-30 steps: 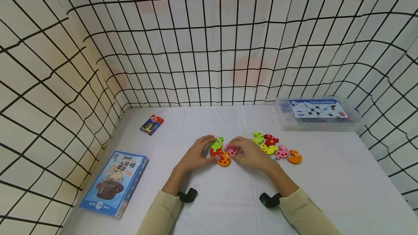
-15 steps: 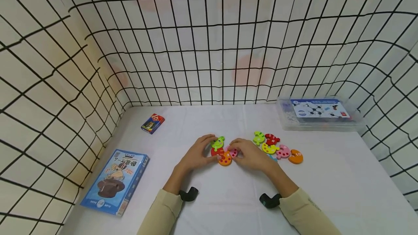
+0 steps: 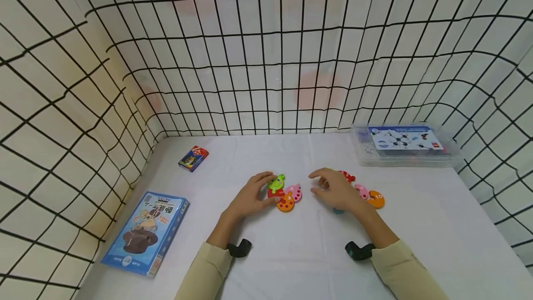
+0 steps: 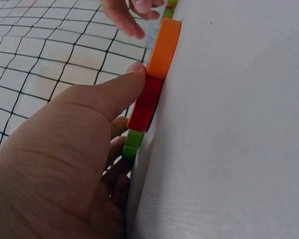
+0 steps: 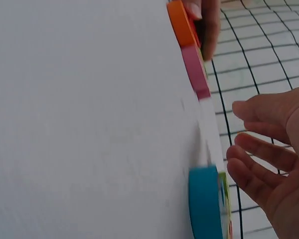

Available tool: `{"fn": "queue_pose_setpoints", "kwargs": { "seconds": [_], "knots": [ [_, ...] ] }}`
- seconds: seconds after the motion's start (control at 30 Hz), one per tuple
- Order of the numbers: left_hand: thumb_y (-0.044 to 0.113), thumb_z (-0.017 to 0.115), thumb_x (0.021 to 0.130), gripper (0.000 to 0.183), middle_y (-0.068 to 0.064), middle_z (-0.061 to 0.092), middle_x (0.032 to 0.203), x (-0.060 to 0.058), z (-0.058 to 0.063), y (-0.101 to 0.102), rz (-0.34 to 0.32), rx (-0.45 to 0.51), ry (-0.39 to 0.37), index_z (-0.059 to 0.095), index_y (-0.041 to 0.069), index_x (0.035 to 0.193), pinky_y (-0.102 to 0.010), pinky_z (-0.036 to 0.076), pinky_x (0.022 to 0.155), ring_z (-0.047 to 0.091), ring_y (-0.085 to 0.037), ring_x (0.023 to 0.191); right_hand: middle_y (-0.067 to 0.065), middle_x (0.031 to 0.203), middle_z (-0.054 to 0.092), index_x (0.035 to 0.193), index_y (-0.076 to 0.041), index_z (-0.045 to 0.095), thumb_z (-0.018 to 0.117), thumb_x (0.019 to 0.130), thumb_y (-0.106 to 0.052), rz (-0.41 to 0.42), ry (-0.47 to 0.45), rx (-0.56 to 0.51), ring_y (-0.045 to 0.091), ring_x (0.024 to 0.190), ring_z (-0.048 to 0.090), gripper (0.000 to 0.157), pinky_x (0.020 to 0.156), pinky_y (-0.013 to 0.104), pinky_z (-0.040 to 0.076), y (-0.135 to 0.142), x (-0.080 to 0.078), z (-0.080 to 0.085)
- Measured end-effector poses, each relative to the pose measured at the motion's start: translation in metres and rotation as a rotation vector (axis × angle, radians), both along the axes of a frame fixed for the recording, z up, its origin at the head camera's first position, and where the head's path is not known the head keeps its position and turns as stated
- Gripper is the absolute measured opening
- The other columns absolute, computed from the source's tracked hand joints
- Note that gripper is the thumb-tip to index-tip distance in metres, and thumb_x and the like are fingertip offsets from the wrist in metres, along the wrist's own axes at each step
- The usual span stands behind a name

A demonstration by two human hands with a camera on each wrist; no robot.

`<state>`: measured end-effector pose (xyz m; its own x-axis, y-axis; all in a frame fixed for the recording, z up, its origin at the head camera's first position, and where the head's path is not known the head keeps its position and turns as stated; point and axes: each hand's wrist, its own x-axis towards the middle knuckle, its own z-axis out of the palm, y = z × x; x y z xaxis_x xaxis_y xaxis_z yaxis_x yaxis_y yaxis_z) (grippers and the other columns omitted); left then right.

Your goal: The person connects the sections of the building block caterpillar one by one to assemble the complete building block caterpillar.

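Observation:
On the white table, a green puzzle piece with a smiling animal head (image 3: 276,183), a red piece (image 3: 275,194), a dotted orange piece (image 3: 285,203) and a dotted pink piece (image 3: 294,192) are joined in a curve. My left hand (image 3: 249,196) grips the green and red end, its thumb on the red piece beside the orange one (image 4: 164,47). Nothing is in my right hand (image 3: 338,194), whose loosely bent fingers hover over the loose pieces. Under and beside it show a blue piece (image 5: 204,201), a red piece (image 3: 349,177), a pink piece (image 3: 362,192) and an orange piece (image 3: 376,200).
A blue game box (image 3: 145,233) lies at the left, with a small card box (image 3: 193,158) farther back. At the back right stands a clear plastic case (image 3: 405,145) with a molecule label. Black wire mesh (image 3: 266,73) encloses the table's back and sides.
My right hand has let go of the dotted pink piece and moved right, over the loose pieces. The pink piece stays against the orange one. My left hand keeps its place.

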<state>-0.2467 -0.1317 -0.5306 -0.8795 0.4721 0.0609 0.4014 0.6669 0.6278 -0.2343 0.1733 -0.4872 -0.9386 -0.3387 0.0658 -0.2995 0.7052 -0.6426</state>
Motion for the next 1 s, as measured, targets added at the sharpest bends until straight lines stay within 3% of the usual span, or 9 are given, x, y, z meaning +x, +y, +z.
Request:
{"fn": "queue_pose_setpoints", "kwargs": {
  "seconds": [0.23,0.33,0.47,0.67,0.8,1.0],
  "knots": [
    [0.046,0.072,0.093,0.069,0.0,0.038,0.165,0.0,0.002,-0.003,0.002,0.016,-0.006,0.048,0.024,0.154,-0.052,0.031,0.125,0.032,-0.025,0.154,0.009,0.087,0.059,0.127,-0.001,0.067,0.078,0.091,-0.02,-0.143,0.061,0.027,0.019,0.075,0.051,0.042,0.062,0.027,0.042,0.027,-0.01,-0.001],
    [0.045,0.071,0.094,0.069,0.0,0.037,0.165,0.0,0.002,-0.003,0.001,0.023,-0.007,0.047,0.023,0.155,-0.052,0.03,0.125,0.032,-0.025,0.155,0.013,0.091,0.058,0.13,0.004,0.065,0.078,0.091,-0.024,-0.159,0.043,0.051,0.02,0.076,0.05,0.05,0.062,0.027,0.04,0.031,-0.014,-0.003],
    [0.046,0.071,0.094,0.069,0.001,0.038,0.164,0.001,0.001,-0.003,0.002,0.023,-0.009,0.048,0.024,0.154,-0.053,0.031,0.125,0.032,-0.024,0.154,0.017,0.11,0.063,0.134,0.005,0.062,0.077,0.09,-0.029,-0.15,-0.007,0.096,0.023,0.088,0.053,0.058,0.072,0.031,0.045,0.032,-0.018,-0.008],
    [0.045,0.071,0.094,0.068,0.003,0.038,0.164,-0.001,-0.001,-0.003,0.0,0.028,-0.009,0.048,0.026,0.154,-0.052,0.031,0.125,0.033,-0.022,0.154,0.016,0.126,0.067,0.134,-0.003,0.064,0.075,0.092,-0.023,-0.104,-0.034,0.121,0.026,0.097,0.058,0.048,0.086,0.044,0.053,0.031,-0.019,-0.01],
    [0.046,0.071,0.094,0.068,0.003,0.038,0.164,-0.001,-0.001,-0.003,-0.003,0.023,-0.009,0.047,0.026,0.155,-0.053,0.032,0.124,0.033,-0.023,0.154,0.017,0.131,0.066,0.135,-0.007,0.064,0.073,0.092,-0.021,-0.098,-0.044,0.125,0.027,0.098,0.059,0.046,0.089,0.05,0.054,0.03,-0.018,-0.011],
    [0.045,0.071,0.094,0.068,0.0,0.038,0.165,0.001,0.001,-0.002,-0.006,0.025,-0.006,0.048,0.024,0.154,-0.055,0.032,0.123,0.032,-0.026,0.154,0.016,0.123,0.068,0.133,-0.008,0.066,0.075,0.093,-0.024,-0.11,-0.047,0.109,0.027,0.097,0.059,0.045,0.086,0.047,0.054,0.028,-0.016,-0.009]
  ]
}}
